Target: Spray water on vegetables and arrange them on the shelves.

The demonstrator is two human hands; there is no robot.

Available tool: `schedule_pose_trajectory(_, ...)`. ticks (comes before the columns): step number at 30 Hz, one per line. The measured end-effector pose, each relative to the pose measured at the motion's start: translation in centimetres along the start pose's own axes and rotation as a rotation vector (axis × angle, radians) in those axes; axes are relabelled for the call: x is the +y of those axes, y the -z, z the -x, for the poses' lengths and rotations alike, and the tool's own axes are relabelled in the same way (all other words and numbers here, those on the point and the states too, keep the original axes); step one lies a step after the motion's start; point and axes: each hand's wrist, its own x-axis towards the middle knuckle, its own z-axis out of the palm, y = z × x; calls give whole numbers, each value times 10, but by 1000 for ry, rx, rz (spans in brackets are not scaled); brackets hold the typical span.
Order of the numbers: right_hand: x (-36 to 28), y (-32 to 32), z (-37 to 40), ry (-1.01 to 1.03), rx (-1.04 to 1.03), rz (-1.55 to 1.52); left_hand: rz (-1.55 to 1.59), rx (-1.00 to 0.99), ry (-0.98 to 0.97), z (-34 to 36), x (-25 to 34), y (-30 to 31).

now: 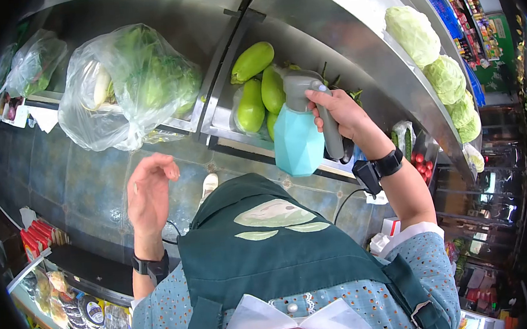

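Note:
My right hand [343, 112] grips the grey handle of a spray bottle [299, 137] with a faceted turquoise body. The bottle is held upright in front of a metal bin of green squashes [251, 106], hiding some of them. My left hand [151, 190] hangs over the floor with curved fingers, apart from one another, and nothing in it. Just beyond that hand is a large clear plastic bag [125, 86] with leafy greens and a white vegetable inside.
Several cabbages [447, 79] line the raised metal shelf [351, 19] on the right. Red vegetables [423, 166] lie lower right. Another bagged green vegetable [35, 65] is at far left. Packaged goods [79, 309] fill a shelf at lower left. Tiled floor [106, 159] shows between the displays.

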Motion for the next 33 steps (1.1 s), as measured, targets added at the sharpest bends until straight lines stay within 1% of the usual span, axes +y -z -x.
schedule_pose_trajectory(3,6,0,4,49,52,-27,-6,-22,5,-7,-1,-3)
schedule_pose_trajectory(7,10,5,17,32,45,15,-23,-85,1,-12,-1,-8)
schedule_pose_trajectory(9,11,12,26,17,-137,106,-27,-92,11,-13,-1,-9)
schedule_pose_trajectory(11,23,19,30,22,-168,138,-22,-93,25,-13,-3,-11)
schedule_pose_trajectory(13,30,21,40,-42,-142,96,-17,-95,37,-13,-5,-12)
schedule_pose_trajectory(14,34,24,44,-72,-66,54,-17,-99,42,-14,-6,-13)
schedule_pose_trajectory(15,42,28,48,-73,-61,53,-17,-103,46,-15,-7,-13)
schedule_pose_trajectory(17,60,34,54,-96,142,-185,-13,-110,62,-17,-8,-17)
schedule_pose_trajectory(19,78,36,61,-77,176,-208,-10,-122,79,-21,-11,-20)
schedule_pose_trajectory(21,97,39,66,-65,92,-78,-8,-152,100,-25,-14,-23)
schedule_pose_trajectory(22,99,35,71,-25,14,-7,-7,-159,104,-27,-14,-25)
schedule_pose_trajectory(23,105,35,76,-26,20,-14,-14,-171,108,-29,-14,-29)
schedule_pose_trajectory(25,119,35,81,-34,-55,90,-19,-190,115,-33,-15,-32)
schedule_pose_trajectory(29,129,35,96,-84,50,-115,-6,-228,136,-36,-21,-36)
schedule_pose_trajectory(30,134,35,100,-85,55,-121,-2,-232,141,-36,-23,-37)
schedule_pose_trajectory(32,151,36,105,-64,-66,-16,-2,-243,161,-35,-25,-39)
schedule_pose_trajectory(33,158,36,107,-66,-64,-26,-4,-249,178,-34,-26,-41)
